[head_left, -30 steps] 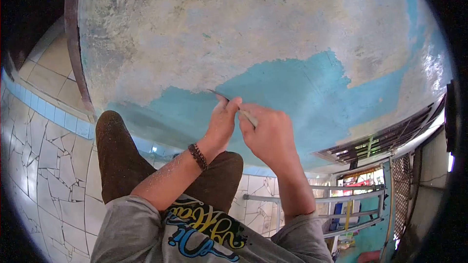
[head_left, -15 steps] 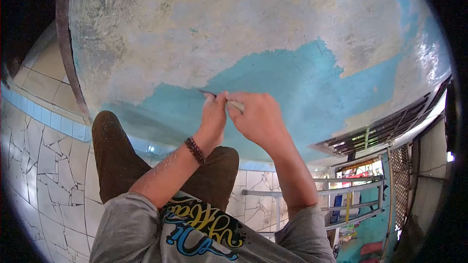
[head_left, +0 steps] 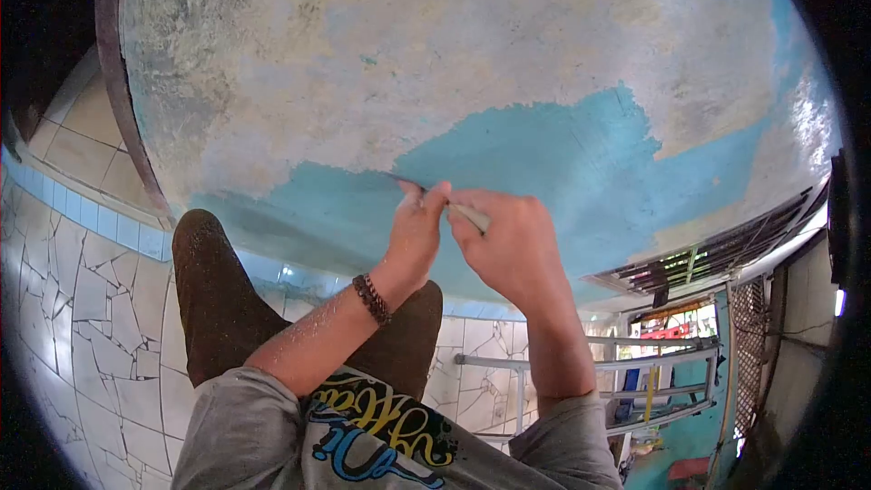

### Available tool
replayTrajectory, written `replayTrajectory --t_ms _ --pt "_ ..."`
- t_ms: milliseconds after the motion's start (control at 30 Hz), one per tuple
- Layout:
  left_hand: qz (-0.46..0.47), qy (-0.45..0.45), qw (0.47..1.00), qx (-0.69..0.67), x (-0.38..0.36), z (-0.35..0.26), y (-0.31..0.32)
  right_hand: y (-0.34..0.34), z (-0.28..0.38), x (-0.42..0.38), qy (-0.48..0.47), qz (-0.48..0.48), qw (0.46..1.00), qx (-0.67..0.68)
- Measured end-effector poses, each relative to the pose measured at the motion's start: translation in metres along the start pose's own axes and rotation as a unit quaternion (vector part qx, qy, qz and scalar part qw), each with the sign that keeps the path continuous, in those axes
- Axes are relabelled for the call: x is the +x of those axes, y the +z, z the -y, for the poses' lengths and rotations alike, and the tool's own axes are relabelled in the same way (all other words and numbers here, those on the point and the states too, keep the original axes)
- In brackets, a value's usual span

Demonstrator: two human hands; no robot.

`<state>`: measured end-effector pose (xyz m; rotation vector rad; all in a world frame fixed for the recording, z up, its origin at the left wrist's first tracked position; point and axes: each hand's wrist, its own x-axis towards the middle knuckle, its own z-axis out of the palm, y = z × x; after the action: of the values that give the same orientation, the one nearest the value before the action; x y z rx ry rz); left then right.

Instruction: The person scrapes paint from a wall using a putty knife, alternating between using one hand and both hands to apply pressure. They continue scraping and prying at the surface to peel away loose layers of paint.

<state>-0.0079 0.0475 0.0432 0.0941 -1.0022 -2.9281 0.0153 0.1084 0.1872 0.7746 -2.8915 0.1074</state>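
A scraper (head_left: pixel 469 216) with a pale handle and a thin dark blade is held against the wall (head_left: pixel 544 163). My right hand (head_left: pixel 508 234) is closed round its handle. Fingers of my left hand (head_left: pixel 419 227) press on the blade end, close beside my right hand. The blade tip touches the ragged border between blue paint and the bare, mottled grey surface. Pale flecks cover my left forearm, which wears a dark braided bracelet (head_left: pixel 371 299).
White cracked-pattern tiles (head_left: pixel 100 308) cover the floor at the left. A metal ladder (head_left: pixel 617 367) lies at the lower right, near a window grille (head_left: pixel 699 263). My bent knees (head_left: pixel 218 290) are close to the wall.
Both hands and the scraper have shifted right and slightly down in view. The camera view has also moved a little, and the wall's blue area appears farther right.
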Motion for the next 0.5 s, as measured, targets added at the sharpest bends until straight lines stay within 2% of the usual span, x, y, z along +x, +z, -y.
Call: replayTrajectory --t_ms 67,167,267,367,433,500 --pt "0.001 0.010 1.000 -0.028 0.001 0.010 -0.007 0.001 -0.002 0.001 -0.014 -0.006 1.000 -0.003" --pt "0.040 0.061 0.997 0.000 0.003 0.002 -0.004 0.002 0.000 -0.003 -0.038 -0.019 0.999 0.006" --pt "-0.016 -0.033 0.999 -0.029 0.006 0.015 -0.018 0.009 -0.001 -0.001 -0.015 -0.003 1.000 0.012" --pt "0.002 0.036 0.999 0.012 -0.009 -0.010 -0.007 0.009 0.003 -0.006 -0.024 -0.003 1.000 0.014" --pt "-0.015 0.000 1.000 -0.022 -0.003 -0.004 -0.011 0.008 0.009 -0.008 -0.011 -0.033 0.999 0.002" --pt "-0.020 -0.012 0.999 -0.040 0.000 0.001 -0.014 0.023 -0.002 0.001 -0.012 0.012 1.000 0.007"
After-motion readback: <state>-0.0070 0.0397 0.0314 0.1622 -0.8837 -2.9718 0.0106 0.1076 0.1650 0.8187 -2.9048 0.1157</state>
